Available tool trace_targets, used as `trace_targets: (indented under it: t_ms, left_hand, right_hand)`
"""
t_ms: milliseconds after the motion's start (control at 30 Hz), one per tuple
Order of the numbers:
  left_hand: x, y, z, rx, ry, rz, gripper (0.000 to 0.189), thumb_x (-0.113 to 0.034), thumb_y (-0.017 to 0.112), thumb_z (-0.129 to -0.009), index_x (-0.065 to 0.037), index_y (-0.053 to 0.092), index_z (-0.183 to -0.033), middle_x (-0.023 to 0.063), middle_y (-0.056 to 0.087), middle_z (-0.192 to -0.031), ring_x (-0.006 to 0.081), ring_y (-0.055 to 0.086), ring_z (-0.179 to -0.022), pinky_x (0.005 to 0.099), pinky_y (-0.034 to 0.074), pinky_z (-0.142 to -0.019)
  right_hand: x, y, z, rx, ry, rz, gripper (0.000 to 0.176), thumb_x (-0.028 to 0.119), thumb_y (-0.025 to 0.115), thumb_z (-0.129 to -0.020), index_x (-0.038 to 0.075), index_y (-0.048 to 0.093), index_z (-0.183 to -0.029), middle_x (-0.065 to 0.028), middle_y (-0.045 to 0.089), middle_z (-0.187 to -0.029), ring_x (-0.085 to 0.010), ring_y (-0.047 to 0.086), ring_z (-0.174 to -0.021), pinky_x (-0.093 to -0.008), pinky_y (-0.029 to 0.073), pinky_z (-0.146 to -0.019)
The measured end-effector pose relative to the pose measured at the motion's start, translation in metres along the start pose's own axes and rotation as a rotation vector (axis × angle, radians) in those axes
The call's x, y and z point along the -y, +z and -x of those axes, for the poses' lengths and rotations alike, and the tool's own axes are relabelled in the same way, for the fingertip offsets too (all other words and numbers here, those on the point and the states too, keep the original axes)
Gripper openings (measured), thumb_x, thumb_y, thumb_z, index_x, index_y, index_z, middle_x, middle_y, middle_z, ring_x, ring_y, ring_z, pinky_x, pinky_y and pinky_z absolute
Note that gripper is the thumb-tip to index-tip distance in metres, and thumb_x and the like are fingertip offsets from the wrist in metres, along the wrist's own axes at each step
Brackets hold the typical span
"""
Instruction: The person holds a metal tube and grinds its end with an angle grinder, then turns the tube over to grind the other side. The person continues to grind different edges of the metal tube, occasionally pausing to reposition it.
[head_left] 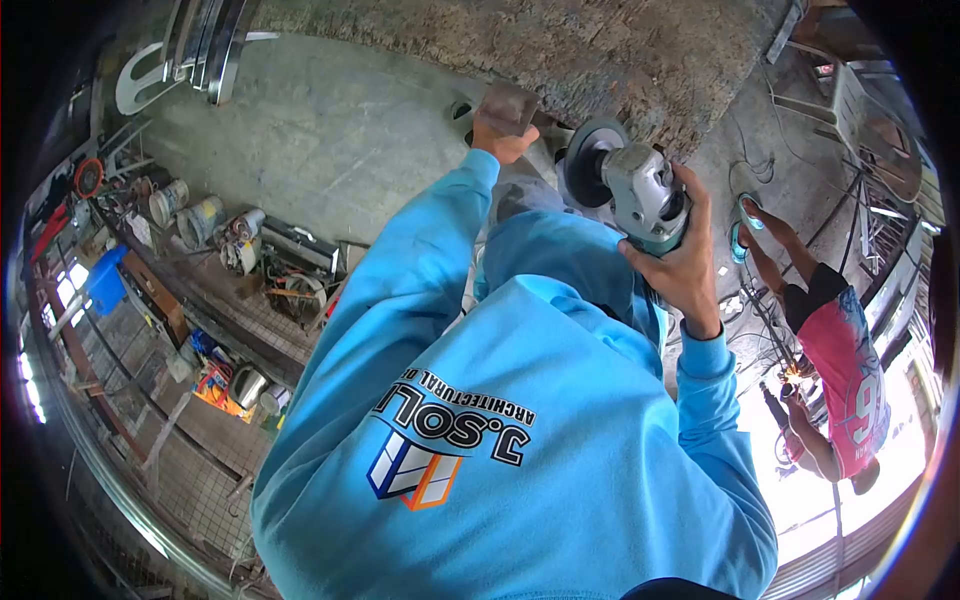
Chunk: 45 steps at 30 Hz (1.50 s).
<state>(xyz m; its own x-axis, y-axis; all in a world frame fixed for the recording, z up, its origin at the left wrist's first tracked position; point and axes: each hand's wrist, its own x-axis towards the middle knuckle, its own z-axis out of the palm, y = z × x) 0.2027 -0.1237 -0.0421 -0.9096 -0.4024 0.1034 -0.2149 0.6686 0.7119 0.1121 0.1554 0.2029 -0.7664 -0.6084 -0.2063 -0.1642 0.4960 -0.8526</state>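
Observation:
My left hand (503, 143) is closed around a small brown square metal piece (509, 107), held up near the edge of the worn tabletop (640, 65). My right hand (688, 250) grips an angle grinder (640, 190) by its body, with the fingers wrapped round the far side. The grinder's round disc (592, 160) faces left, toward the metal piece, with a gap between them. Whether the disc is spinning cannot be told.
To the right, another person in a pink jersey (845, 370) works with a tool beside bright sparks (795, 375). Cables (755, 170) lie on the floor. Buckets (200, 220), a blue container (106, 280) and assorted tools fill the left side. A white chair (135, 85) stands at upper left.

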Motion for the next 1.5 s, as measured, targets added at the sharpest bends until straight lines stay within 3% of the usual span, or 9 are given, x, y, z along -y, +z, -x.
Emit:
trace_targets:
  t_ms: [100, 233, 500, 633, 700, 733, 800, 1200, 1500]
  left_hand:
    - [0.006, 0.009, -0.003, 0.109, 0.025, -0.023, 0.043, -0.045, 0.073, -0.080, -0.013, 0.072, -0.109, 0.0127, 0.073, -0.114, 0.0387, 0.063, -0.109, 0.0502, 0.050, -0.098]
    - [0.015, 0.022, 0.001, 0.209, 0.108, -0.201, 0.036, -0.042, 0.070, -0.089, -0.016, 0.070, -0.114, 0.0114, 0.073, -0.115, 0.0342, 0.067, -0.106, 0.0486, 0.053, -0.099]
    - [0.028, 0.080, 0.018, -0.199, -0.623, 1.611, 0.035, -0.043, 0.067, -0.095, -0.018, 0.068, -0.119, 0.0101, 0.073, -0.112, 0.0287, 0.070, -0.102, 0.0468, 0.058, -0.095]
    - [0.011, 0.062, 0.017, -0.217, -0.474, 1.215, 0.035, -0.028, 0.075, -0.094, -0.015, 0.063, -0.124, 0.0089, 0.072, -0.110, 0.0220, 0.070, -0.099, 0.0414, 0.061, -0.088]
    - [0.017, 0.064, 0.008, -0.258, -0.905, 1.988, 0.050, -0.008, 0.084, -0.085, -0.011, 0.057, -0.127, 0.0089, 0.072, -0.109, 0.0183, 0.069, -0.099, 0.0364, 0.059, -0.087]
    - [0.013, 0.062, 0.010, -0.264, -0.906, 1.989, 0.050, -0.008, 0.084, -0.085, -0.011, 0.057, -0.127, 0.0089, 0.072, -0.109, 0.0183, 0.069, -0.099, 0.0364, 0.059, -0.087]
    - [-0.001, 0.051, 0.017, -0.249, -0.282, 0.713, 0.061, 0.001, 0.090, -0.074, -0.008, 0.056, -0.124, 0.0076, 0.072, -0.108, 0.0166, 0.067, -0.097, 0.0355, 0.058, -0.086]
    - [-0.041, 0.023, 0.010, -0.245, -0.513, 0.862, 0.066, -0.009, 0.094, -0.071, -0.006, 0.056, -0.125, 0.0059, 0.072, -0.106, 0.0153, 0.067, -0.096, 0.0318, 0.055, -0.084]
    - [0.003, 0.059, 0.019, -0.326, -0.283, 0.879, 0.070, -0.009, 0.095, -0.071, -0.007, 0.055, -0.128, 0.0059, 0.071, -0.109, 0.0155, 0.068, -0.097, 0.0317, 0.055, -0.085]
  right_hand:
    - [0.003, 0.005, -0.009, 0.105, 0.017, -0.052, 0.103, 0.004, 0.091, -0.063, 0.006, 0.038, -0.153, -0.0195, 0.058, -0.138, -0.0318, 0.060, -0.129, -0.0425, 0.048, -0.109]
    - [0.012, 0.016, -0.023, 0.115, -0.100, 0.008, 0.101, 0.004, 0.089, -0.064, 0.010, 0.040, -0.151, -0.0224, 0.062, -0.136, -0.0434, 0.064, -0.125, -0.0459, 0.053, -0.104]
    - [0.005, 0.022, -0.026, 0.186, -0.131, -0.021, 0.103, 0.002, 0.090, -0.060, 0.005, 0.039, -0.151, -0.0210, 0.060, -0.134, -0.0332, 0.063, -0.125, -0.0420, 0.049, -0.108]
    - [0.005, 0.023, -0.023, 0.222, -0.101, -0.030, 0.103, 0.002, 0.088, -0.061, 0.005, 0.039, -0.151, -0.0202, 0.061, -0.133, -0.0317, 0.063, -0.125, -0.0410, 0.049, -0.107]
    - [0.004, 0.024, -0.023, 0.239, -0.074, -0.075, 0.103, 0.002, 0.088, -0.060, 0.005, 0.039, -0.151, -0.0192, 0.061, -0.132, -0.0303, 0.063, -0.124, -0.0406, 0.049, -0.106]
    - [0.003, 0.023, -0.024, 0.244, -0.074, -0.075, 0.103, 0.002, 0.088, -0.060, 0.005, 0.039, -0.151, -0.0192, 0.061, -0.132, -0.0303, 0.063, -0.124, -0.0406, 0.049, -0.106]
    - [0.004, 0.022, -0.025, 0.248, -0.081, -0.059, 0.102, 0.003, 0.088, -0.061, 0.005, 0.040, -0.151, -0.0186, 0.061, -0.133, -0.0295, 0.062, -0.125, -0.0404, 0.049, -0.107]
    - [-0.004, 0.029, -0.044, 0.138, -0.133, -0.058, 0.099, 0.007, 0.087, -0.062, 0.004, 0.041, -0.150, -0.0162, 0.056, -0.137, -0.0266, 0.059, -0.126, -0.0387, 0.047, -0.110]
    - [0.005, 0.022, -0.029, 0.234, -0.174, 0.035, 0.098, 0.005, 0.086, -0.060, 0.006, 0.045, -0.149, -0.0173, 0.059, -0.136, -0.0291, 0.061, -0.127, -0.0400, 0.048, -0.109]
